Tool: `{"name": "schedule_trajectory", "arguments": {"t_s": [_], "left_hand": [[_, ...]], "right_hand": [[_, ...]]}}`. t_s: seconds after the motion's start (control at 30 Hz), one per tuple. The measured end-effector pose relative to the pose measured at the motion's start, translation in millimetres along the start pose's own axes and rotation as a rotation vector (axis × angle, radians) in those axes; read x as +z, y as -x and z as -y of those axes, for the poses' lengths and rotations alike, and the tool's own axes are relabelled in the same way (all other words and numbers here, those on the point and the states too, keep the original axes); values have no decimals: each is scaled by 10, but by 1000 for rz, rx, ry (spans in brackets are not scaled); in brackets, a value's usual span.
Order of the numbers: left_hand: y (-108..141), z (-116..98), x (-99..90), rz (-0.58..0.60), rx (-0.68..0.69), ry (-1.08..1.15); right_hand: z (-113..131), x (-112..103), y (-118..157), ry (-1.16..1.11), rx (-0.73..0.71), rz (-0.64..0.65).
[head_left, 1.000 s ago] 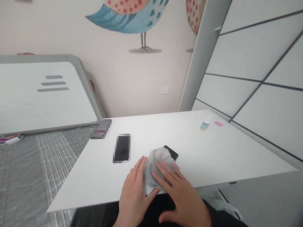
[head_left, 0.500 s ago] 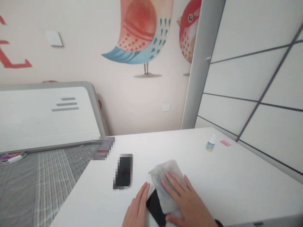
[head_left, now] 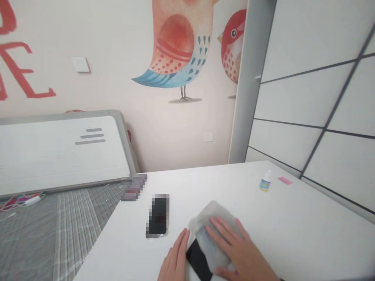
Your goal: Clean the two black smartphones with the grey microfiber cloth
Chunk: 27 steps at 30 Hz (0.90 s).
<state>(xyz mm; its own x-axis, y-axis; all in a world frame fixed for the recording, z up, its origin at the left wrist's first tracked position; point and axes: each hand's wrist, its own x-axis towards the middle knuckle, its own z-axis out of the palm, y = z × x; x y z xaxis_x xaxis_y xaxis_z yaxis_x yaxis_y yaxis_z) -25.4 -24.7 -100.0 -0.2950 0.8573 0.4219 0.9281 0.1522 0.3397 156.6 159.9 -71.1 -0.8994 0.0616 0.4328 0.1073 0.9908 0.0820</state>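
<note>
A thin, translucent grey-white cloth lies bunched over a flat black rectangular device on the white table. My right hand rests on the cloth, fingers stretched out and spread, its thumb low near the device's edge. Most of the device is hidden beneath cloth and palm, so I cannot tell if it is a phone. Along its left side lies my left hand, fingers extended side by side, touching or very near the edge. To the left of both hands is a dark phone, partly blurred.
Another blurred flat item lies at the table's far left corner. A small bottle with a white top stands at the right, beside a pink strip. The white table borders a grey striped bed cover and a panelled wardrobe.
The whole view has shifted slightly, so things sit a little lower and further right. Under my right hand the cloth has changed shape and spreads further right. Both hands keep their poses.
</note>
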Motion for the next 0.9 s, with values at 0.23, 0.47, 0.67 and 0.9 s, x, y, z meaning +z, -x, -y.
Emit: {"name": "schedule_trajectory", "arguments": {"t_s": [0.23, 0.47, 0.67, 0.9], "left_hand": [[-50, -494, -320, 24, -147, 61], [-88, -593, -405, 68, -194, 104], [-91, -588, -390, 37, -206, 121], [-71, -578, -361, 4, -195, 111]], "right_hand": [[119, -327, -56, -284, -36, 240], [239, -433, -104, -399, 3, 362], [229, -455, -126, -350, 153, 336], [207, -479, -137, -361, 181, 341]]}}
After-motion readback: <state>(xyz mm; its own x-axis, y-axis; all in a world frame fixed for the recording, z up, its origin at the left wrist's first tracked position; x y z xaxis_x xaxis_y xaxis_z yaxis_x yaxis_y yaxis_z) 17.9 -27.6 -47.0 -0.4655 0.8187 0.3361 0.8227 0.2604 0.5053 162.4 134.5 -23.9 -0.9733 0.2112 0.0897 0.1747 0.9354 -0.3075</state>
